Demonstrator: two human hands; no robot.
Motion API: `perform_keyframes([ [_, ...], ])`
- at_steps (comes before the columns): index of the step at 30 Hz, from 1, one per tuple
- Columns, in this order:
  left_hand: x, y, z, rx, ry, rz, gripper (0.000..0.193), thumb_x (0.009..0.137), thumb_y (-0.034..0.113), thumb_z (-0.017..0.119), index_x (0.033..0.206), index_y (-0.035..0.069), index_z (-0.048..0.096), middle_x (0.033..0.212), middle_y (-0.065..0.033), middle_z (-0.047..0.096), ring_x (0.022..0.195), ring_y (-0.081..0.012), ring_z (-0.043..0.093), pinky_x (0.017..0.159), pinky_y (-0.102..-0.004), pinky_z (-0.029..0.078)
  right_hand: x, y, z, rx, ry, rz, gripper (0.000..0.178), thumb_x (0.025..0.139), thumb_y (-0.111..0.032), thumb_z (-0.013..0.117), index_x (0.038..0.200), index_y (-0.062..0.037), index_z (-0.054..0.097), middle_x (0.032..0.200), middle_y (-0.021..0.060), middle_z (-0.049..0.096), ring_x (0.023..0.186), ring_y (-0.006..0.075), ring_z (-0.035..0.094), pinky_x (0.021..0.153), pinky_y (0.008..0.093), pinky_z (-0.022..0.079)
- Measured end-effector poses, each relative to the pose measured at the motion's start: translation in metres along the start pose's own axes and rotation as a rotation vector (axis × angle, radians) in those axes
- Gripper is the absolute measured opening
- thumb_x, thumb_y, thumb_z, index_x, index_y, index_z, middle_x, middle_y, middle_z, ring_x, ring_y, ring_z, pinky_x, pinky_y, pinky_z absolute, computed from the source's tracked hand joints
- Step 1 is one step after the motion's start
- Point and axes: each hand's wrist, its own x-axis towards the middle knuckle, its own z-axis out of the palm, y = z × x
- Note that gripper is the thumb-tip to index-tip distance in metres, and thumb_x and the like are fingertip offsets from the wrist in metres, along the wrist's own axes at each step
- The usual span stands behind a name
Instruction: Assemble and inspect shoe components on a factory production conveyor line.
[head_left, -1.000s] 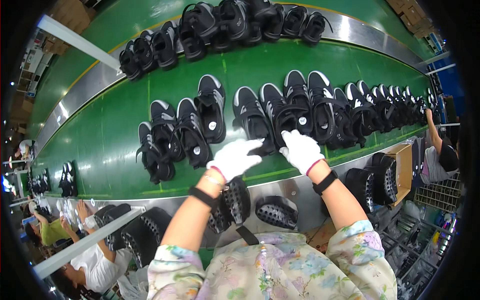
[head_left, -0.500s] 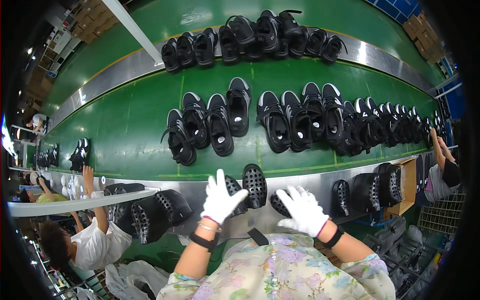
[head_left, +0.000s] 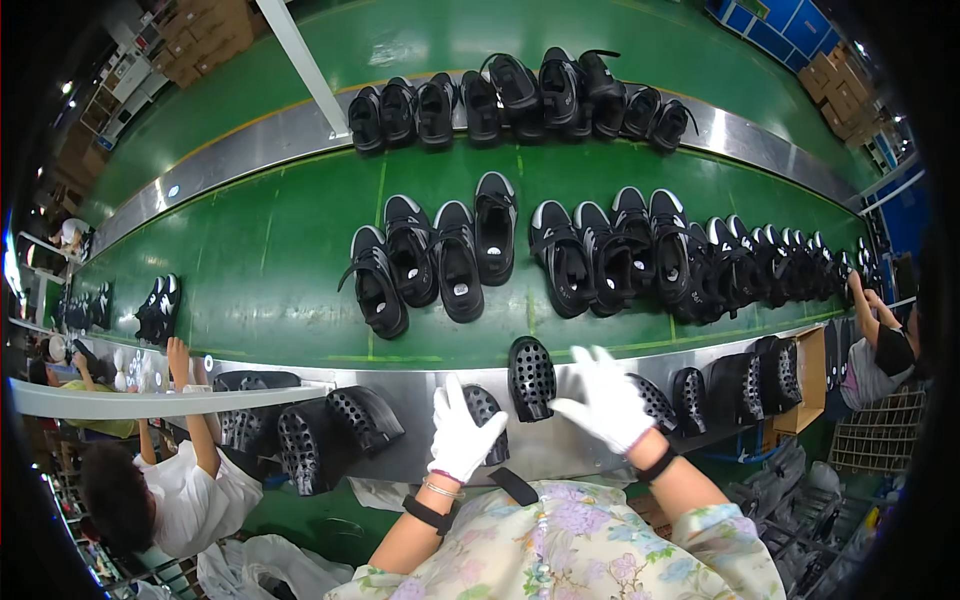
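White gloves cover both my hands. My left hand (head_left: pixel 466 436) has its fingers apart and lies against the left side of a black perforated shoe-shaped form (head_left: pixel 487 405), partly covering it. Just right of that form, a second perforated form (head_left: pixel 531 380) points away from me on the metal ledge (head_left: pixel 440 378). Beside its right edge is my right hand (head_left: pixel 606 402), fingers spread and slightly blurred, its thumb near the form's lower end; whether they touch I cannot tell. A third perforated form (head_left: pixel 652 402) is right of that hand, partly hidden by it.
Black-and-grey sneakers (head_left: pixel 456 262) stand in rows on the green surface (head_left: pixel 290 260) beyond the ledge. More sneakers (head_left: pixel 480 108) line the far metal strip. Further black forms (head_left: pixel 365 418) lie left, others (head_left: pixel 738 388) right, near a cardboard box (head_left: pixel 808 385). A white bar (head_left: pixel 180 402) and co-worker (head_left: pixel 185 490) are left.
My right hand has moved away from me and left, up beside the middle form. The third form now lies farther right. My left hand has drawn slightly nearer to me. The whole view has shifted slightly.
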Motion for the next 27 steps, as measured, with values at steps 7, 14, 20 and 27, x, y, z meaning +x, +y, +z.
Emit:
perform_keyframes([
  [7,0.001,-0.018,0.007,-0.097,-0.029,-0.001,0.108,0.08,0.052,0.072,0.156,0.002,0.014,0.145,-0.0317,0.035,0.128,-0.0505,0.045,0.104,-0.0528,0.043,0.033,-0.06,0.065,0.104,-0.216,0.156,0.099,0.078,-0.039,0.073,0.155,-0.0103,0.018,0.141,0.0392,0.037,0.117,0.0586,0.051,0.099,0.0546,0.047],
  [14,-0.013,-0.005,0.009,-0.013,-0.005,0.054,0.097,0.086,0.056,0.065,0.155,0.006,0.02,0.147,-0.0329,0.033,0.129,-0.0537,0.041,0.106,-0.0566,0.04,-0.009,-0.054,0.051,0.088,-0.348,0.225,0.102,0.076,-0.04,0.076,0.153,-0.011,0.015,0.137,0.0352,0.04,0.108,0.0535,0.059,0.093,0.0532,0.051],
  [20,0.041,0.005,-0.094,0.154,0.372,0.341,0.044,0.093,0.034,0.061,0.126,0.006,0.06,0.114,-0.0178,0.065,0.104,-0.0372,0.061,0.089,-0.0477,0.05,0.053,-0.07,-0.026,-0.087,-0.09,-0.172,0.067,0.083,-0.042,0.07,0.136,-0.0064,0.049,0.127,0.0296,0.052,0.103,0.0461,0.062,0.088,0.0505,0.053],
  [27,0.144,0.009,-0.124,0.431,0.384,0.238,0.043,0.086,0.032,0.069,0.124,0.014,0.06,0.108,-0.0131,0.06,0.097,-0.0334,0.059,0.08,-0.0467,0.051,0.174,-0.125,-0.013,-0.208,0.035,-0.179,0.065,0.077,-0.038,0.077,0.134,-0.0181,0.051,0.139,0.0335,0.041,0.093,0.0443,0.065,0.08,0.0499,0.056],
])
